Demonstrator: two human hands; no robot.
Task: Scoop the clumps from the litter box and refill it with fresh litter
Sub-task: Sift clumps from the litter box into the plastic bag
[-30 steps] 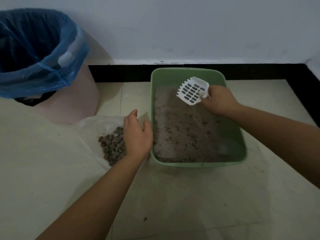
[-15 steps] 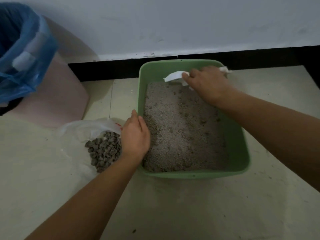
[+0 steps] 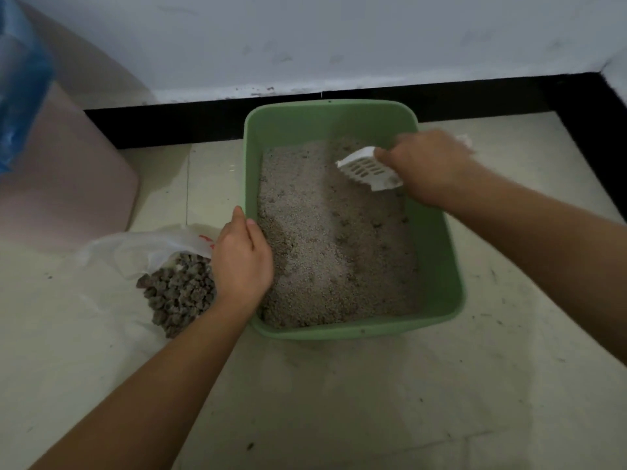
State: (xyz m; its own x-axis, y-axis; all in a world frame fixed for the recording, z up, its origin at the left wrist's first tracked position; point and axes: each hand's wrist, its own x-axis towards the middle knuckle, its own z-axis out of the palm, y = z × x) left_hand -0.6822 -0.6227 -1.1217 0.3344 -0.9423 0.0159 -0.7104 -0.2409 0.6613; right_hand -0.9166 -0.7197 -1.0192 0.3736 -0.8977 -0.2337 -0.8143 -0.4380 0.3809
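scoop [image 3: 367,169] handle mostly hidden, bin [image 3: 68,171] cropped left

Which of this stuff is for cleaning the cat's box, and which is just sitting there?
For the job:
litter box, held at its rim by the left hand
scoop in the right hand
litter
clumps piled on the plastic bag

Just sitting there:
pink bin with its blue liner, not touched right now
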